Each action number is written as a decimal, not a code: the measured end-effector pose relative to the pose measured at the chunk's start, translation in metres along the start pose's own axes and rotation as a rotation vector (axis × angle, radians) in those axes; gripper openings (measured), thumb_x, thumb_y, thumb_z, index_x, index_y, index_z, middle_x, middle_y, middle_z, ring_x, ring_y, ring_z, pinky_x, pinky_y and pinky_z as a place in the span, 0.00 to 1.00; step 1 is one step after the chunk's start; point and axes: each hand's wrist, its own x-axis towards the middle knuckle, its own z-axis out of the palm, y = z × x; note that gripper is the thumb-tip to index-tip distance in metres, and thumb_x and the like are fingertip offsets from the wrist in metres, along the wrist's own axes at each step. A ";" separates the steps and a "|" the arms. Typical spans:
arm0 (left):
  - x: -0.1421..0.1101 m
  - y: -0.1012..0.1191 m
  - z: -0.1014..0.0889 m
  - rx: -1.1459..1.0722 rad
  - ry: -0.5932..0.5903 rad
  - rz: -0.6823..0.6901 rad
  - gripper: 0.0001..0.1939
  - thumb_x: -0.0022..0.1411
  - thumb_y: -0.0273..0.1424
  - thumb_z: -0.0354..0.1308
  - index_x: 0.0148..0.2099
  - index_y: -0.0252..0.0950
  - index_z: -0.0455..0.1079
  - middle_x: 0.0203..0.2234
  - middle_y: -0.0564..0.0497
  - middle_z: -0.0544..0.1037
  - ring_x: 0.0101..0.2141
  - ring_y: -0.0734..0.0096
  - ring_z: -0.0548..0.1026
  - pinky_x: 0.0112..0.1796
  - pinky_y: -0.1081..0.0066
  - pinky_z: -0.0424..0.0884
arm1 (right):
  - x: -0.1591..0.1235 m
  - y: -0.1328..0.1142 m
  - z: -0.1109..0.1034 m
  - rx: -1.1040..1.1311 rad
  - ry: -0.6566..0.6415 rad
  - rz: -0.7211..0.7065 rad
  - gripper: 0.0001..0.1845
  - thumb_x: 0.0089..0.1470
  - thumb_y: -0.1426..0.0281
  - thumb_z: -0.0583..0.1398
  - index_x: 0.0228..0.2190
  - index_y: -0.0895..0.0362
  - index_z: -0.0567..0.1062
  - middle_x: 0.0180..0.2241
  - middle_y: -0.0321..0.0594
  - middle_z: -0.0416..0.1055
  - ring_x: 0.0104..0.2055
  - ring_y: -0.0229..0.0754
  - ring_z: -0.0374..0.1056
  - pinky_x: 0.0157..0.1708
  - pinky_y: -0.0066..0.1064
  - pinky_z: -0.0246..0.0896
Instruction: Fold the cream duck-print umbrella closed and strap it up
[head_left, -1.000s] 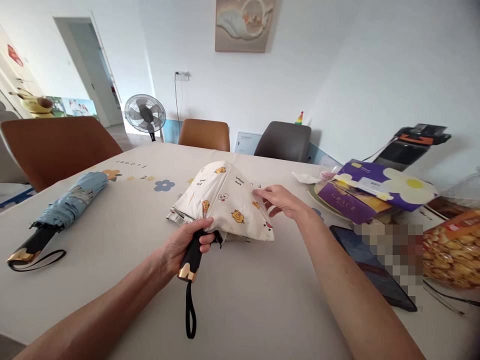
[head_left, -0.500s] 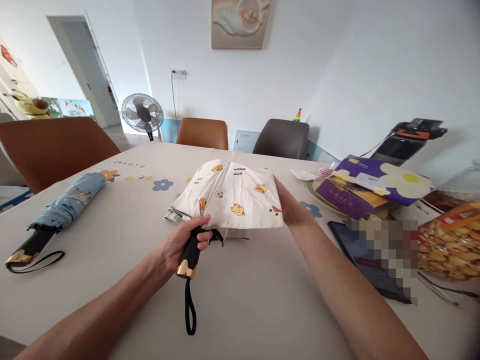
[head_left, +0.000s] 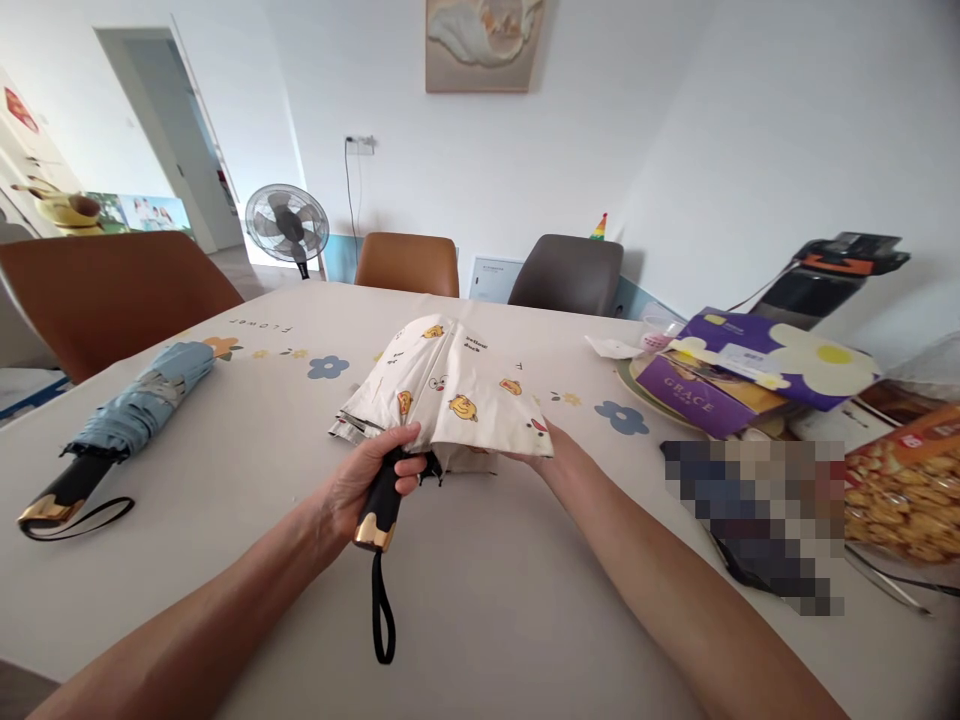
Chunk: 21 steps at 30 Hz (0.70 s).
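A white folding umbrella (head_left: 454, 375) with yellow duck prints lies collapsed over the table, its canopy loose and its panels spread to the right. My left hand (head_left: 384, 475) is wrapped round the top of its black handle, thumb resting on the edge of the fabric. Below that hand, a gold end cap and a black wrist strap (head_left: 383, 615) hang toward me. My right hand (head_left: 538, 458) reaches under the right side of the canopy; its fingers are hidden by the cloth. A blue folded umbrella (head_left: 146, 400) with a black handle lies at the left.
Purple GRACE box (head_left: 682, 393), black bottle (head_left: 814, 285) and snack bag (head_left: 904, 490) crowd the table's right side, beside a blurred patch over a dark flat object. Chairs (head_left: 409, 262) and a fan (head_left: 287, 222) stand beyond the table (head_left: 480, 600).
My right hand has moved from the canopy's right edge inward and down beneath it. The right panel has drawn in and dropped lower. My left hand keeps its grip.
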 end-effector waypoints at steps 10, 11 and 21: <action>0.000 -0.003 0.001 0.030 -0.032 -0.053 0.02 0.62 0.28 0.51 0.39 0.35 0.62 0.20 0.57 0.59 0.14 0.85 0.57 0.12 0.84 0.57 | -0.014 -0.026 0.045 -0.193 -0.054 -0.223 0.19 0.34 0.65 0.67 0.33 0.55 0.73 0.30 0.40 0.73 0.35 0.47 0.69 0.33 0.37 0.66; 0.001 -0.004 0.000 0.031 -0.048 -0.053 0.04 0.62 0.29 0.52 0.40 0.35 0.62 0.20 0.58 0.59 0.14 0.85 0.57 0.12 0.84 0.56 | -0.015 -0.027 0.048 -0.226 -0.046 -0.264 0.17 0.35 0.65 0.67 0.32 0.55 0.74 0.28 0.40 0.72 0.33 0.45 0.68 0.31 0.37 0.65; -0.001 -0.014 -0.001 0.318 -0.095 -0.026 0.19 0.46 0.37 0.67 0.34 0.34 0.63 0.20 0.58 0.63 0.16 0.86 0.58 0.14 0.83 0.55 | -0.024 -0.036 0.061 -0.399 -0.045 -0.375 0.31 0.46 0.59 0.62 0.51 0.53 0.65 0.43 0.42 0.70 0.37 0.41 0.68 0.24 0.28 0.63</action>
